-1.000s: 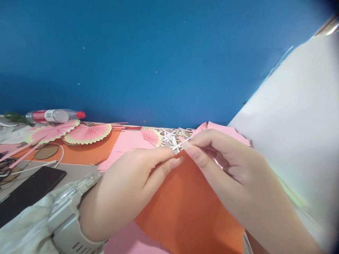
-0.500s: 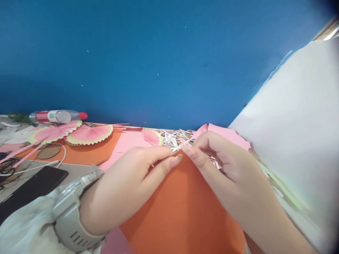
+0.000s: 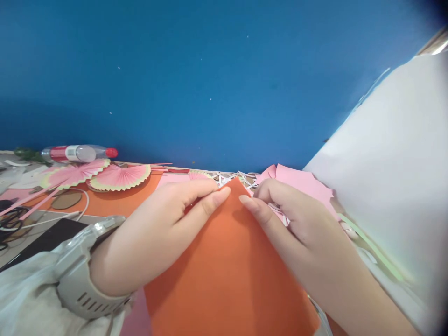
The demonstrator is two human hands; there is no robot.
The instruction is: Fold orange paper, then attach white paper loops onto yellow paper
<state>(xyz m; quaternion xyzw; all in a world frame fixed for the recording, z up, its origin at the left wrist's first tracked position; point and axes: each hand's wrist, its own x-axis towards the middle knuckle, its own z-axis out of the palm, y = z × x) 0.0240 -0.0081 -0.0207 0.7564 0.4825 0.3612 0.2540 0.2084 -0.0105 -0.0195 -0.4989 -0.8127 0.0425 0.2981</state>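
An orange sheet of paper rises before me, one corner pointing up and away. My left hand pinches its left edge just below that corner, thumb on the near face and fingers behind. On the opposite edge, my right hand grips with the thumb in front and the index finger bent behind the paper. Both thumbs lie close together, a little apart. The other fingertips are hidden behind the sheet. A pale grey watch is on my left wrist.
Pink pleated paper fans with yellow edges lie at the left, near a plastic bottle and a black phone. White paper shreds and pink paper sit behind my hands. A blue wall stands at the back.
My left hand has slid left and slightly up, so the thumbs are farther apart. The orange corner now shows above them, and the sheet has shifted a little to the left.
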